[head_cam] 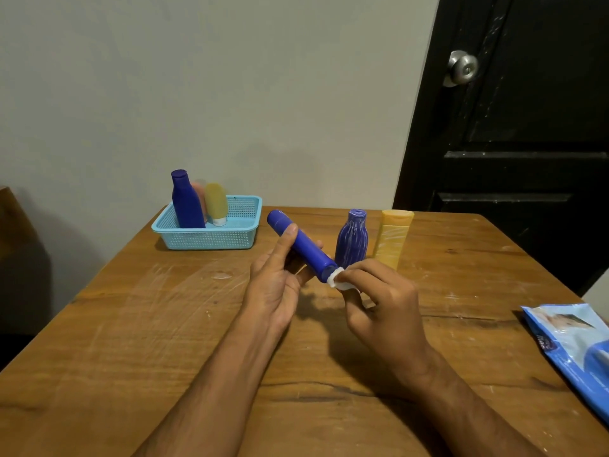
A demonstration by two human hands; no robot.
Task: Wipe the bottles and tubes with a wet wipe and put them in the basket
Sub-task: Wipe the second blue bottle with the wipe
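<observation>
Head view: only view given; looks down across a wooden table (164, 324) at both hands.
Blue tube (301, 247): held above the table near centre; long axis slanted, cap end toward 10 o'clock, near end toward 4 o'clock.
Left hand (276, 285): at 8 o'clock of the tube; thumb curled over the upper barrel, fingers wrapped beneath, gripping it mid-length.
Right hand (379, 298): at 4 o'clock of the tube; fingertips pinched together on a wet wipe (339, 282), pressed against the tube's near end.
Key relation: wipe sits at the low end, on the tube's long axis; uncovered barrel runs away toward 10 o'clock, probably the direction for the next stroke.
Basket (244, 239): pale blue, at 10 o'clock from the hands, nearer the left hand; already holds a tall blue bottle (186, 202), a yellow tube (216, 204) and a pinkish item, blurred.
Waiting items: streaked blue bottle (352, 240) and yellow bottle (392, 239), upright just beyond the right hand at 12 o'clock.
Wipe pack (573, 351): at 3 o'clock, table edge.
</observation>
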